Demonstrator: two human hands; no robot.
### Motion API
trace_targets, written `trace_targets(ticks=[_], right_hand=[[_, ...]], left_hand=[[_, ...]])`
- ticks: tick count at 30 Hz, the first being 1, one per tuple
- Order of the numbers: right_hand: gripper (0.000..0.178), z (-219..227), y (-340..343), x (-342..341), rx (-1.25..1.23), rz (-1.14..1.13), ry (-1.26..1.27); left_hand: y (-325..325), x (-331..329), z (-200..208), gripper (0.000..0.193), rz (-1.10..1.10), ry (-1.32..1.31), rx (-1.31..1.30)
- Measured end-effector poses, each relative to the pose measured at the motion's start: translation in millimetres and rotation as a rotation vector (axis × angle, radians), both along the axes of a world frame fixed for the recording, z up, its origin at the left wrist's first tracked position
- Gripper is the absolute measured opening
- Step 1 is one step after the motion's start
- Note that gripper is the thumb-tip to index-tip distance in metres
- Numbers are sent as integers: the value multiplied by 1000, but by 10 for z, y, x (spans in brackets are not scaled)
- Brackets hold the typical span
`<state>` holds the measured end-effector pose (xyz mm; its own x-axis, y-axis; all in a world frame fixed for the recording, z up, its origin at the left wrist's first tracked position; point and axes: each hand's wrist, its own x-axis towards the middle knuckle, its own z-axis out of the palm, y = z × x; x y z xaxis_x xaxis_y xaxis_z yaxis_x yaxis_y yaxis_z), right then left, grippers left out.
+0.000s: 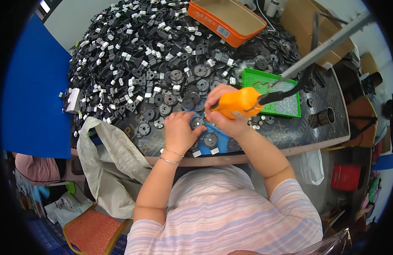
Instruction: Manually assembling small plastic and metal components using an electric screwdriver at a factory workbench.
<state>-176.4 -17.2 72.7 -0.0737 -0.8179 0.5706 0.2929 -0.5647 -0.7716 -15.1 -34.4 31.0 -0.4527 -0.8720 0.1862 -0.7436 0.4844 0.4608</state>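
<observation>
My right hand [224, 121] is wrapped round an orange electric screwdriver [241, 103], whose dark cord leads up to the right. The screwdriver's tip is hidden by my fingers. My left hand [179, 131] pinches a black round wheel-like part [197, 123] between thumb and fingers, on a blue mat [223, 141] near the table's front edge. On that mat, closer to me, lies another black round part [210, 140] with a white tab. Small shiny metal pieces [255, 123] lie just right of my right hand.
A large heap of black parts with white tabs [132, 55] fills the table's left and back. To the right stand a green basket [269, 112] of small silvery pieces and a metal cylinder [329, 115]. An orange box [211, 24] sits behind; a coiled spring [324, 46] hangs above.
</observation>
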Motion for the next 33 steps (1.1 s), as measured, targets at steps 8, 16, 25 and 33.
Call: trace_targets(ticks=[8, 16, 25, 33], right_hand=[[26, -84, -128, 126, 82, 40, 25], [21, -84, -227, 131, -50, 46, 240], [22, 189, -235, -7, -2, 135, 165], [23, 143, 294, -1156, -69, -564, -54]], left_hand=[[-27, -23, -17, 37, -42, -76, 113], [-48, -50, 9, 30, -26, -37, 242], [-112, -60, 37, 34, -62, -51, 327], [-85, -46, 69, 43, -68, -101, 261]])
